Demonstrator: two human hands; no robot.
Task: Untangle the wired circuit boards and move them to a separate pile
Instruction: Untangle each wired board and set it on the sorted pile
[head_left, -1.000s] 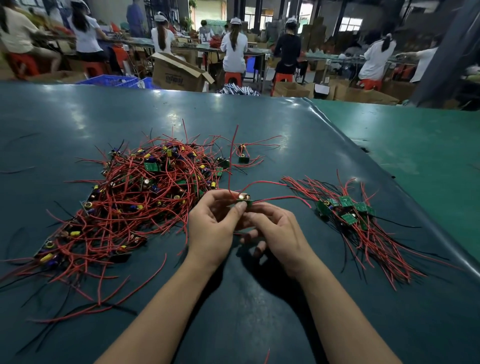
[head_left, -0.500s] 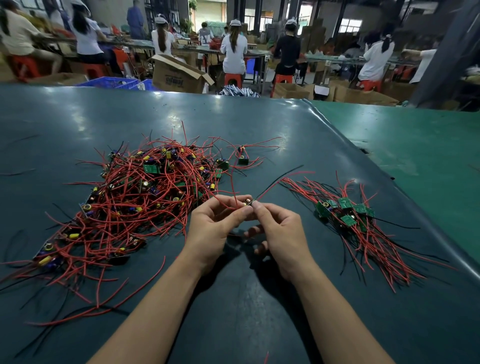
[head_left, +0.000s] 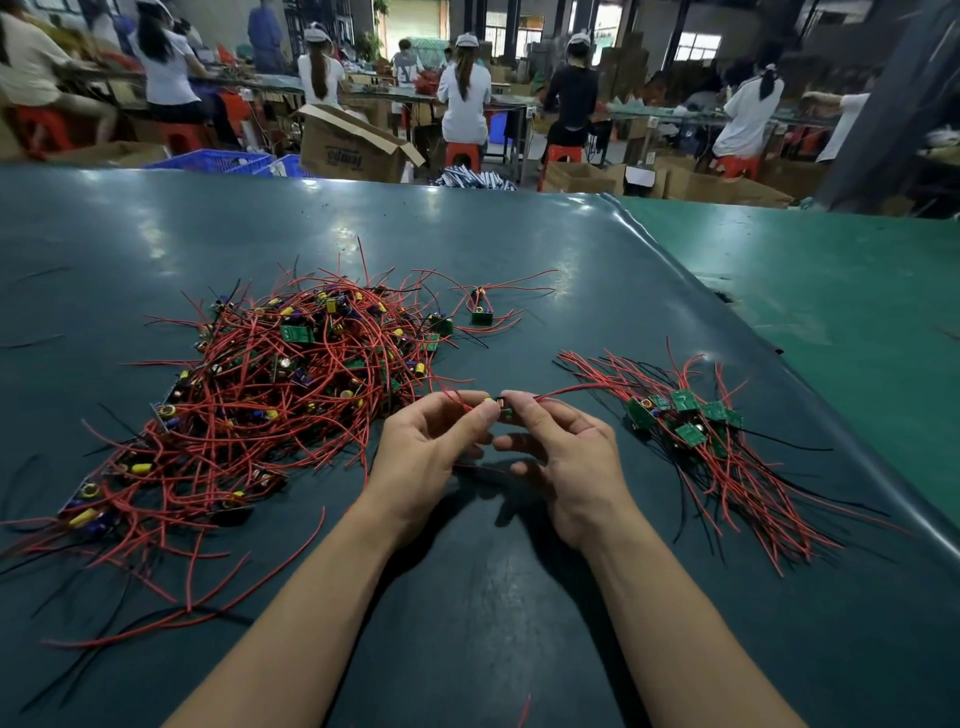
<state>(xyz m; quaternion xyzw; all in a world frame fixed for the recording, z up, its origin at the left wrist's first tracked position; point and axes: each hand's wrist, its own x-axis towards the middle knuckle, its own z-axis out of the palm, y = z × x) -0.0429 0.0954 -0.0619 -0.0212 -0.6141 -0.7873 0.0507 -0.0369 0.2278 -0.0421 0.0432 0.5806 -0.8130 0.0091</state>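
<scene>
A big tangled pile (head_left: 270, 405) of small green circuit boards with red and black wires covers the left half of the dark table. A smaller sorted pile (head_left: 696, 431) lies on the right, its wires fanned toward me. Between the piles, just above the table, my left hand (head_left: 431, 457) and my right hand (head_left: 566, 457) pinch one small circuit board (head_left: 497, 406) between thumbs and forefingers. Its red wire (head_left: 571, 389) trails right toward the sorted pile. Most of the board is hidden by my fingertips.
Two loose boards (head_left: 480, 314) lie at the back right edge of the tangle. A raised seam (head_left: 727, 322) separates the dark mat from a lighter green surface (head_left: 841, 291) on the right. Beyond the table, seated workers, cardboard boxes (head_left: 353, 145) and blue crates.
The held board has stayed between my fingertips. Its wires, which stuck up and back half a second ago, now lie out to the right toward the sorted pile. My hands shifted slightly.
</scene>
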